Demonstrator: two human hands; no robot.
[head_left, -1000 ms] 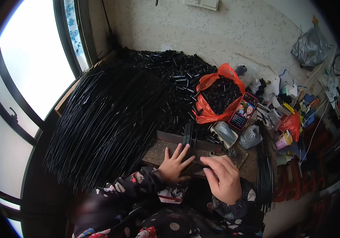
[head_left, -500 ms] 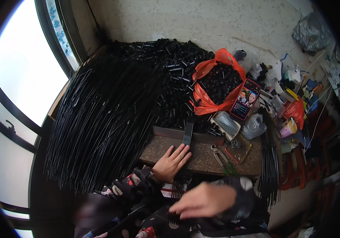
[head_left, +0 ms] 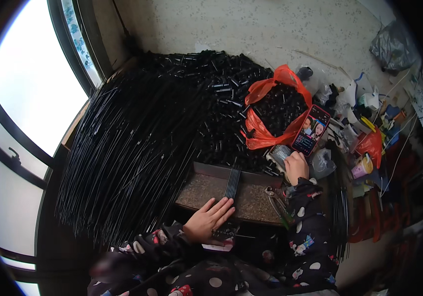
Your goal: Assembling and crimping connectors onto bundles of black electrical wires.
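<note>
My left hand (head_left: pixel 209 220) lies flat with its fingers stretched out, the tips on the near ends of a row of thin black rods (head_left: pixel 232 183). Those rods lie side by side across a speckled board (head_left: pixel 206 186), running away from me toward its dark metal back strip (head_left: pixel 216 170). My right hand (head_left: pixel 297 167) is at a small tray holding thin, clear-grey strips (head_left: pixel 281 153). Its fingers are curled and drawn together, and their tips are hidden in the tray. A pair of pincers (head_left: pixel 275 201) with green handles rests on the board, left of my right forearm.
Long black rods (head_left: pixel 117 158) cover the left side in a large heap. Small black tubular parts (head_left: pixel 221 89) pile up behind the board. An orange-red plastic bag (head_left: pixel 258 135) holds more small parts. A phone (head_left: pixel 311 130) leans beside it, near a cup (head_left: pixel 362 167) and clutter at right.
My right hand has moved from over my lap up and forward to the small tray. My left hand has slid slightly toward me, and the rods have shifted nearer with it.
</note>
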